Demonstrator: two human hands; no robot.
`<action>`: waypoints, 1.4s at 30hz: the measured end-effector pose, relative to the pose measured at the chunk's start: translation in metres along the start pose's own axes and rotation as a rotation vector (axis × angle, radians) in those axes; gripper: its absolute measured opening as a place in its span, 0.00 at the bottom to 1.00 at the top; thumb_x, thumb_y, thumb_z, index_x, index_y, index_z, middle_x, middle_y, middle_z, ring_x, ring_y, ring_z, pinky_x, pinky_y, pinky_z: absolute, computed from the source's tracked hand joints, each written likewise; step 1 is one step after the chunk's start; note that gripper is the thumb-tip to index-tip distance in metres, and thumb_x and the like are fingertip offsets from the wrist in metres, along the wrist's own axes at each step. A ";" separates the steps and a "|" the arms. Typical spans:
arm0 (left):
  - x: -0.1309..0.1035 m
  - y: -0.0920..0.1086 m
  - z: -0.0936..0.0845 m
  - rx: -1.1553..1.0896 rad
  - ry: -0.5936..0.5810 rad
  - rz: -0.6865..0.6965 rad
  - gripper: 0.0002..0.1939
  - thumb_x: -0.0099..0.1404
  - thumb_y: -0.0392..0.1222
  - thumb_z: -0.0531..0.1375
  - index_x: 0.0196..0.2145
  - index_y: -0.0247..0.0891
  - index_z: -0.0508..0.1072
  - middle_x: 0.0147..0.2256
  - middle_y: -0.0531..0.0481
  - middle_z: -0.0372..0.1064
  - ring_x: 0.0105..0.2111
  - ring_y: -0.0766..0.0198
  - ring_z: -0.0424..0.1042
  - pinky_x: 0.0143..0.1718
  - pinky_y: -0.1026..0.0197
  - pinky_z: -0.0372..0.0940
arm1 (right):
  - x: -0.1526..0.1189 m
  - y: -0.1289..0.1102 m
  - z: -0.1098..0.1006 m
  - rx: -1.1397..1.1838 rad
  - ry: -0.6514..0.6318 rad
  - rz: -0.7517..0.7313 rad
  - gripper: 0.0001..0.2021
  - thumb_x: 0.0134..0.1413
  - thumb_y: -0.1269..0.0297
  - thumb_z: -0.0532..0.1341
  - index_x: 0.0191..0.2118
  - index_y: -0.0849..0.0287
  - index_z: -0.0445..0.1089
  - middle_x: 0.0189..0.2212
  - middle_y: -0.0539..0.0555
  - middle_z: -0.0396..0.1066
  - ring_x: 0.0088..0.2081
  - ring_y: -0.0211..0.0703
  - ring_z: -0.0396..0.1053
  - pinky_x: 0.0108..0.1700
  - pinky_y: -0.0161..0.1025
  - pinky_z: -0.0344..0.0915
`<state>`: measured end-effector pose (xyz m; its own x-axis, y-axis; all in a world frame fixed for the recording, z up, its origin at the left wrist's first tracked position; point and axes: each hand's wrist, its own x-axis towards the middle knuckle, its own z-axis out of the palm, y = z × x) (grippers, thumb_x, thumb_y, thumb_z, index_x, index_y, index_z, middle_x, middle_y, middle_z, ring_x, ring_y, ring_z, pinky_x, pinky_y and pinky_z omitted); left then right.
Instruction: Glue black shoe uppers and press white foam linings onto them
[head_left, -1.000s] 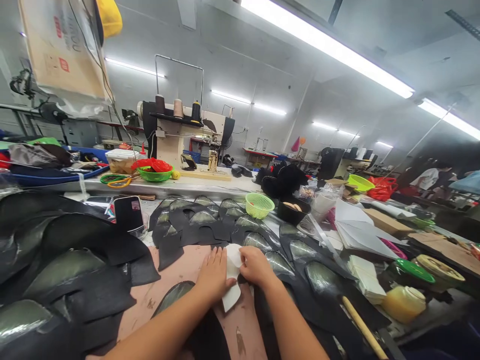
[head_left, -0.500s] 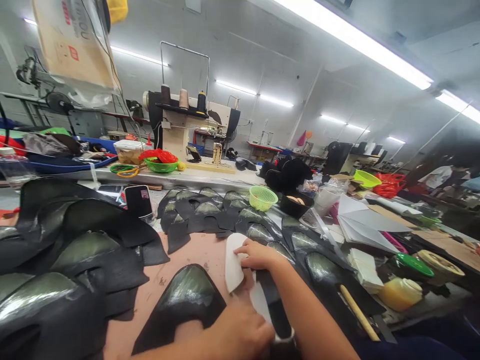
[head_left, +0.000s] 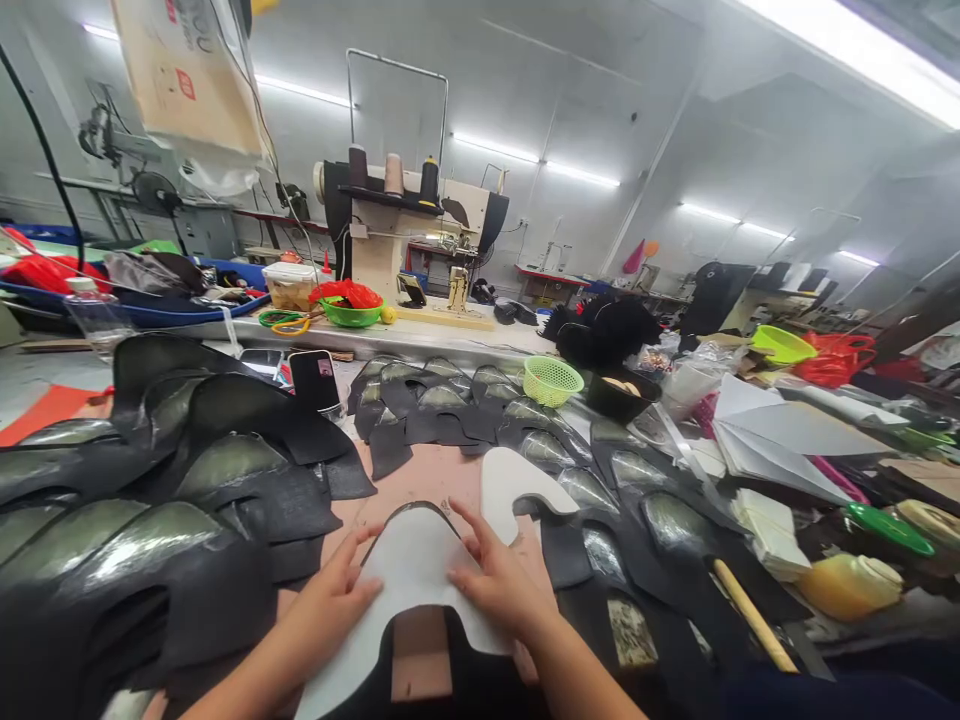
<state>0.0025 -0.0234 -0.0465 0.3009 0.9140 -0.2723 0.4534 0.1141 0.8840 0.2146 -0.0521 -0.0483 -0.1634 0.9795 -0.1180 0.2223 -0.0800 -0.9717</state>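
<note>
A white curved piece point(head_left: 416, 560) lies over a black piece point(head_left: 457, 640) on the pink work surface point(head_left: 442, 470), with a thin dark rim showing round its top. My left hand point(head_left: 341, 590) rests on its left edge, fingers apart. On the right edge lies my right hand point(head_left: 495, 575), its fingers spread, thumb on the white piece. Just beyond my right hand, a second white curved piece point(head_left: 510, 480) lies untouched. Black pieces with glossy patches point(head_left: 142, 540) are spread in overlapping layers at the left, and more point(head_left: 442, 395) lie behind and to the right.
Behind stands a sewing machine point(head_left: 382, 240) with thread cones. A phone point(head_left: 315, 380), a light green basket point(head_left: 551, 380) and a black bowl point(head_left: 619, 400) sit beyond the pieces. At the right are a wooden-handled tool point(head_left: 754, 615), a yellowish jar point(head_left: 851, 587) and white sheets point(head_left: 787, 430).
My hands have moved apart and to the left. One white piece now covers the black piece in front of me; the other has been let go on the surface. The view has shifted slightly right to left.
</note>
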 end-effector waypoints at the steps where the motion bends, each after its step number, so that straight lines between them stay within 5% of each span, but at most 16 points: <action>1: 0.002 0.000 0.000 0.065 0.038 0.038 0.27 0.56 0.45 0.53 0.54 0.41 0.58 0.31 0.53 0.72 0.29 0.63 0.71 0.31 0.63 0.65 | 0.005 -0.001 0.001 -0.111 0.034 -0.021 0.29 0.44 0.74 0.57 0.55 0.52 0.59 0.43 0.53 0.69 0.44 0.44 0.67 0.47 0.44 0.62; 4: 0.010 0.001 -0.002 0.262 0.090 0.116 0.25 0.54 0.40 0.52 0.51 0.43 0.64 0.43 0.51 0.72 0.41 0.59 0.71 0.44 0.59 0.63 | 0.017 -0.001 0.002 -0.370 0.065 -0.081 0.19 0.45 0.76 0.57 0.45 0.56 0.70 0.44 0.54 0.70 0.48 0.45 0.65 0.52 0.42 0.58; 9: 0.020 -0.004 -0.002 0.391 0.056 0.137 0.21 0.55 0.43 0.50 0.44 0.37 0.73 0.46 0.47 0.70 0.48 0.56 0.67 0.51 0.56 0.58 | 0.018 0.005 0.004 -0.538 0.104 -0.119 0.17 0.49 0.76 0.56 0.46 0.59 0.70 0.38 0.56 0.71 0.42 0.43 0.68 0.47 0.37 0.62; 29: 0.022 -0.003 0.005 0.470 0.071 0.132 0.20 0.57 0.43 0.49 0.44 0.40 0.73 0.44 0.48 0.71 0.46 0.58 0.69 0.49 0.58 0.60 | 0.016 0.007 0.003 -0.645 0.087 -0.106 0.17 0.50 0.75 0.55 0.46 0.60 0.70 0.36 0.56 0.70 0.39 0.42 0.68 0.44 0.34 0.62; 35: 0.023 0.003 0.007 0.694 0.007 0.154 0.21 0.59 0.39 0.47 0.47 0.38 0.71 0.44 0.47 0.72 0.44 0.58 0.69 0.46 0.61 0.61 | 0.009 -0.005 0.004 -0.765 0.076 -0.020 0.16 0.52 0.72 0.55 0.47 0.57 0.69 0.38 0.55 0.69 0.41 0.42 0.68 0.44 0.34 0.61; 42: 0.026 0.004 0.005 0.868 -0.056 0.142 0.21 0.60 0.40 0.46 0.48 0.40 0.70 0.45 0.46 0.71 0.46 0.57 0.68 0.46 0.58 0.60 | -0.019 0.010 -0.011 -0.604 0.183 0.062 0.10 0.48 0.73 0.58 0.38 0.58 0.72 0.33 0.53 0.68 0.36 0.42 0.67 0.42 0.36 0.62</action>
<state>0.0163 -0.0008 -0.0515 0.4334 0.8739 -0.2202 0.8793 -0.3564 0.3160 0.2309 -0.0697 -0.0540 0.0222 0.9964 -0.0814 0.7378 -0.0713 -0.6713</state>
